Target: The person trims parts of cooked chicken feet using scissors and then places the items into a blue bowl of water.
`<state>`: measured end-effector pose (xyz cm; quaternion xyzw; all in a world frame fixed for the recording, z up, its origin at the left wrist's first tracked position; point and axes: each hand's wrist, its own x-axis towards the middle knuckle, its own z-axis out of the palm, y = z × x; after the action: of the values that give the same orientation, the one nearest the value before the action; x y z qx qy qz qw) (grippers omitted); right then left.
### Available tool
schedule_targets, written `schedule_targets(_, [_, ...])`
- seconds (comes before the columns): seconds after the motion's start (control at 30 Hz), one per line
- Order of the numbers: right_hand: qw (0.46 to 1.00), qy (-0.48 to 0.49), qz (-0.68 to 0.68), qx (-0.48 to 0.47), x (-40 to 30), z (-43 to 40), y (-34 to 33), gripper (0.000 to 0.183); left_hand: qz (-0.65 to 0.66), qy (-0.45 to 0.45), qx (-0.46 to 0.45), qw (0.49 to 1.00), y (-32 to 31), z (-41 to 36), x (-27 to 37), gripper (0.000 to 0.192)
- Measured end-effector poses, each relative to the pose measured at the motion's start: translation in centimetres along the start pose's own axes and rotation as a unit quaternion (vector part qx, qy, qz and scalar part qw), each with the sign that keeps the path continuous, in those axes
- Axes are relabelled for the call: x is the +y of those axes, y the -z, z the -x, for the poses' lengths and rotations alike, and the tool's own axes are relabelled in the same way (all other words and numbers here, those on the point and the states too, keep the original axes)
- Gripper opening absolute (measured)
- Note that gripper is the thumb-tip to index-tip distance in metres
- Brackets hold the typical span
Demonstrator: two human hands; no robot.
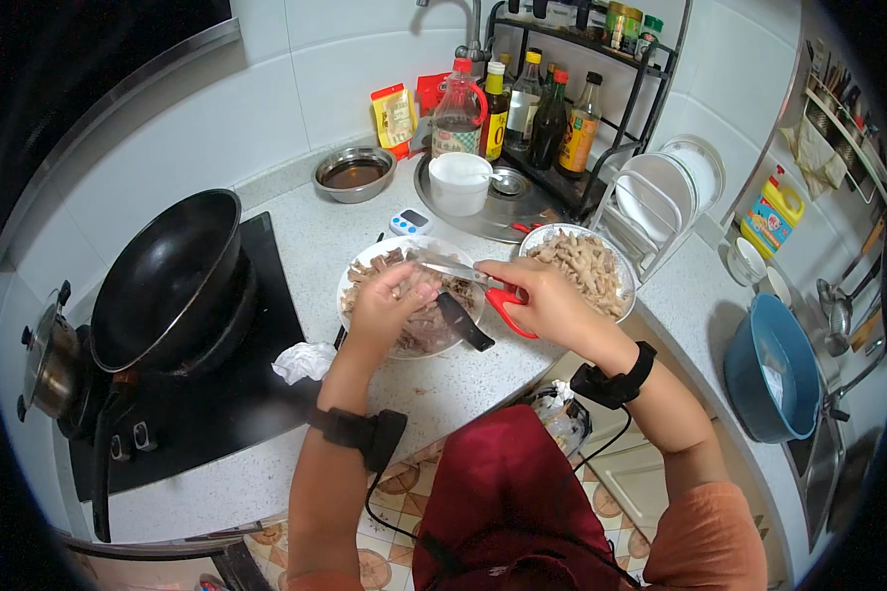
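Observation:
My left hand (392, 299) is over a white plate (344, 284) heaped with cut meat-like pieces (373, 273). Its fingers pinch a pale piece of food (423, 279), partly hidden by the fingers. In my right hand (551, 299) is a pair of red-handled kitchen scissors (510, 314), its blades pointing left above the plate, close to my left fingertips. A black handle (464, 321) lies across the plate's near right rim; what it belongs to is hidden. Beside the plate on the right stands a bowl of pale chicken feet (576, 270).
A black wok (166, 288) sits on the cooktop (266, 399) at left, near crumpled tissue (304, 362). Behind the plate are a timer (410, 221), a steel bowl of dark liquid (355, 175), a white tub (458, 185) and several bottles (548, 129). A blue basin (769, 369) stands right.

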<state>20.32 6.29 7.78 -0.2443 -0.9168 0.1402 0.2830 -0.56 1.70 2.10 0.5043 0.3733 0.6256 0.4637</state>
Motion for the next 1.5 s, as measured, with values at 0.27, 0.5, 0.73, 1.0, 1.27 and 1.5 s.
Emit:
schedule_targets(0.27, [0.982,-0.075,-0.16,0.068,0.9,-2.3,-0.3,0.034,0.0,0.022,-0.032,0.999,-0.7,0.4,0.4,0.031])
schedule_targets(0.5, [0.918,-0.131,-0.368,-0.066,0.3,-5.8,-2.0,0.042,-0.007,0.014,-0.037,0.999,-0.5,0.5,0.3,0.028])
schedule_targets(0.73, [0.8,-0.217,-0.555,-0.074,0.7,-5.9,-2.5,0.041,-0.03,0.012,0.044,0.999,-0.3,0.4,0.4,0.029])
schedule_targets(1.0, [0.733,-0.24,-0.635,-0.042,-0.3,-5.5,-2.7,0.033,-0.011,0.033,0.072,0.997,0.5,0.2,0.6,0.026])
schedule_targets(1.27, [0.694,-0.244,-0.677,-0.011,-0.8,-5.2,-3.5,0.033,0.195,0.045,-0.001,0.98,0.6,0.1,0.3,0.03])
schedule_targets(1.5, [0.643,-0.226,-0.732,-0.023,-1.2,-5.1,-4.0,0.029,0.284,0.019,-0.011,0.959,-0.6,0.4,-0.2,0.024])
